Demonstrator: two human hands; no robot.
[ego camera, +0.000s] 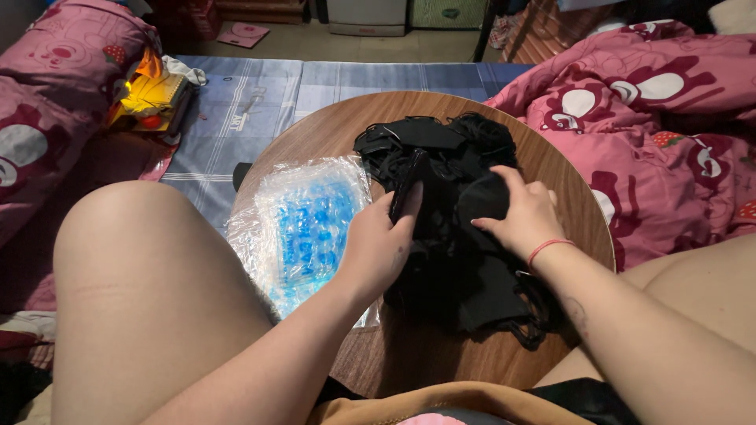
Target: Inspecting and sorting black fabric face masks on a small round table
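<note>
A heap of black face masks (pixel 453 236) with ear loops lies on a round wooden table (pixel 315 134). My left hand (pixel 378 244) grips one folded black mask (pixel 407 185) at the heap's left side, thumb on top. My right hand (pixel 524 216), with a red string on its wrist, presses flat on the heap's right part, fingers around a mask. A clear plastic bag with blue pieces (pixel 303 228) lies on the table to the left of my left hand.
My bare knee (pixel 150 291) rises at the left. A pink patterned blanket (pixel 661 126) lies on the right and a pink pillow (pixel 55 86) at the far left. A yellow notebook (pixel 150 94) rests on a blue striped sheet (pixel 252 102) behind the table.
</note>
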